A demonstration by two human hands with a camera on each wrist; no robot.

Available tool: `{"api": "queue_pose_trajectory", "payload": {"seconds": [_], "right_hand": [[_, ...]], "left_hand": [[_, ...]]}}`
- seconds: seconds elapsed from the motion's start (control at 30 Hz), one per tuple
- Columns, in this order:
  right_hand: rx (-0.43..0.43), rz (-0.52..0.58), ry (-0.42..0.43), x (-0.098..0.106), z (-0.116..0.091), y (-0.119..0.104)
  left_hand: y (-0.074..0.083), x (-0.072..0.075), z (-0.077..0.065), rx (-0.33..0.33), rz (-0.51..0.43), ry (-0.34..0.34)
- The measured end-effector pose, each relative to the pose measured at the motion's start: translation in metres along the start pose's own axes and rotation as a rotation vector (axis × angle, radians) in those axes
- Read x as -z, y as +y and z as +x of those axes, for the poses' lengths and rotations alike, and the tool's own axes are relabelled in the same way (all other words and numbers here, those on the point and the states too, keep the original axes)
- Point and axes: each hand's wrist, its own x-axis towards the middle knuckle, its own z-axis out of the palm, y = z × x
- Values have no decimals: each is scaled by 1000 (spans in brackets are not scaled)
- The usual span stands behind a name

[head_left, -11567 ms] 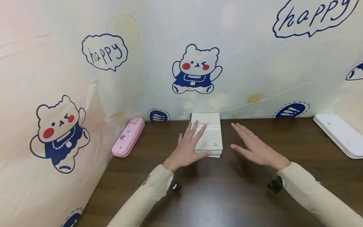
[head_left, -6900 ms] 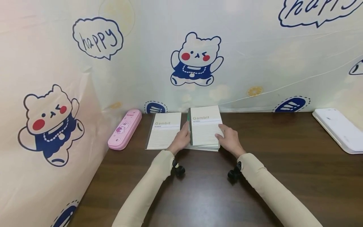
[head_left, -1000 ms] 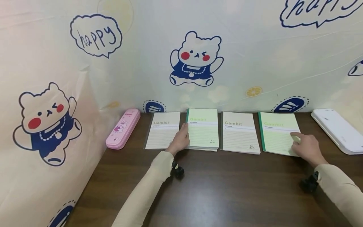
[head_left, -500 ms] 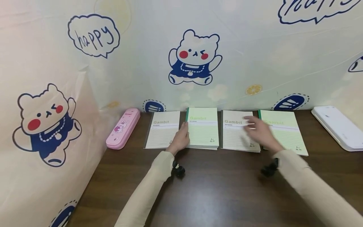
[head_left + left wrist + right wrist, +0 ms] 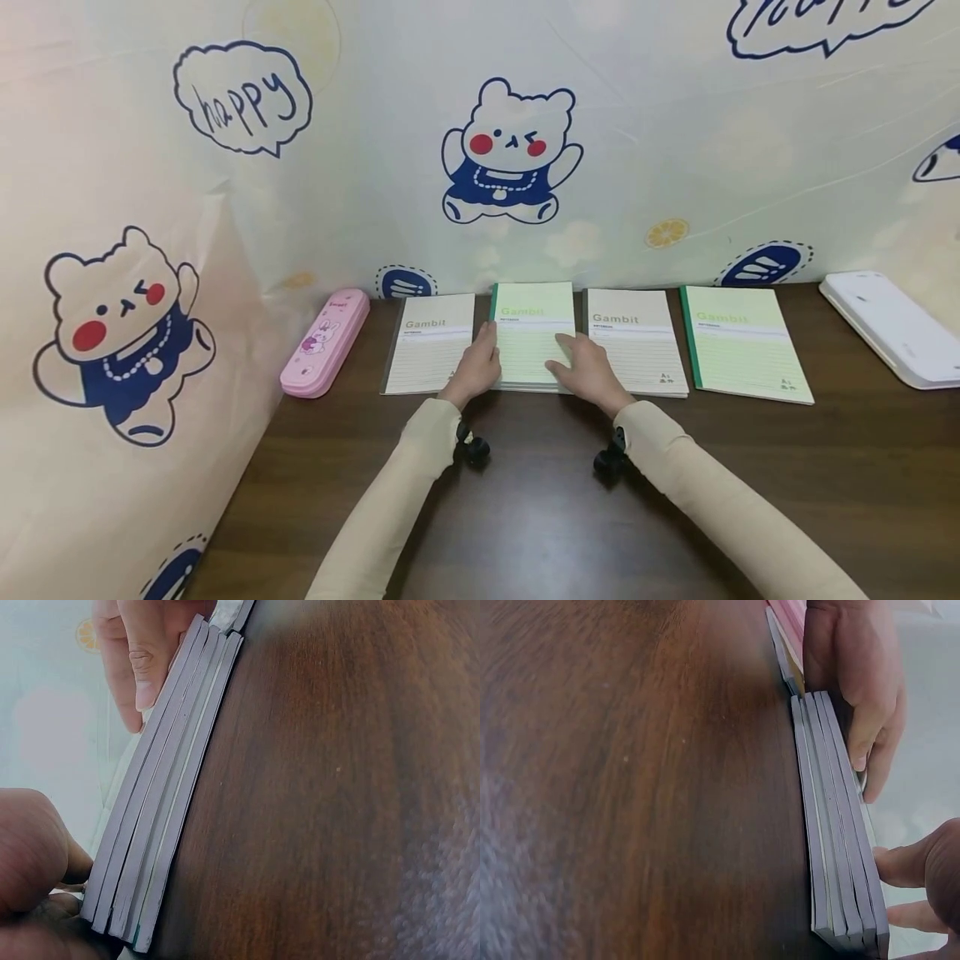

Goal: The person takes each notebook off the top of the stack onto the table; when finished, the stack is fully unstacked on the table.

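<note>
A stack of notebooks (image 5: 534, 304) lies on the dark wooden table, a pale green one on top; several layered edges show in the left wrist view. My left hand (image 5: 476, 367) rests along its left spine side, fingers nearly straight. On the right part of the green cover, my right hand (image 5: 588, 371) touches with thumb and forefinger; its other fingers are hard to make out. A cream notebook (image 5: 435, 354) lies to the left of the stack, partly behind my left hand. To the right lie another cream notebook (image 5: 633, 350) and a green notebook (image 5: 746, 350).
A pink pencil case (image 5: 325, 343) stands at the far left of the row, beside the curtain. A white flat case (image 5: 892, 329) lies at the far right. A printed cloth (image 5: 360, 167) hangs behind the table's back edge.
The single stack has been spread into a row of notebooks. In the last second my right hand left the far-right green notebook and came left to the stack; my left hand stayed put.
</note>
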Motion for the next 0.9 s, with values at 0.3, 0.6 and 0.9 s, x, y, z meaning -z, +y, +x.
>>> {"api": "queue_pose_trajectory", "payload": {"seconds": [0.3,0.6,0.9], "right_hand": [[-13,-49,-37,3,1,-2],[-2,-76,-64,4,3,-6],[22,-71,-56,4,2,-3]], "left_hand": [[4,1,1,18,-23,-8],[3,5,-4,68,-164,22],[22,7,-1,100,-175,159]]}}
